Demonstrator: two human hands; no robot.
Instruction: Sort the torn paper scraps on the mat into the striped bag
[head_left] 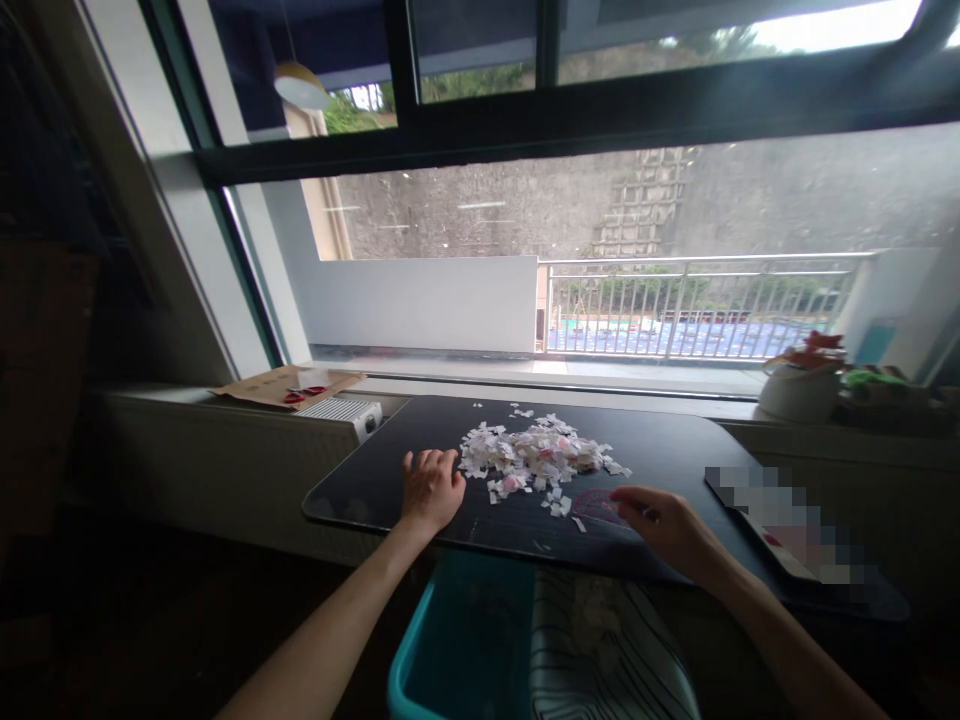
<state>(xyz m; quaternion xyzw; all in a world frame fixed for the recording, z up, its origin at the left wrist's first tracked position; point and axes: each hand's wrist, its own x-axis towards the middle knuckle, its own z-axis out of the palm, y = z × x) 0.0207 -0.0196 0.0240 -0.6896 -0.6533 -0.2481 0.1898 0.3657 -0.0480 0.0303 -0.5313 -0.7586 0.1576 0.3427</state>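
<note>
A loose pile of torn white paper scraps [540, 450], some tinged pink, lies on the dark table [660, 440]. My left hand [433, 488] rests palm down at the left edge of the pile, fingers slightly bent and a little apart, holding nothing visible. To the right, my right hand [664, 525] is closed in a pinch just above the tabletop. Its fingertips are at the right edge of a flat patch of pinkish-red lines [596, 506], which could be a marking or thin netting. Whatever is between those fingertips, if anything, is too small to make out.
A teal bin [414, 660] and a striped bag or cloth [607, 650] sit under the front edge. A blurred flat object [780, 530] lies at the table's right. Red scissors [304, 394] rest on brown paper [255, 388] at left. A white pot [799, 392] stands by the window.
</note>
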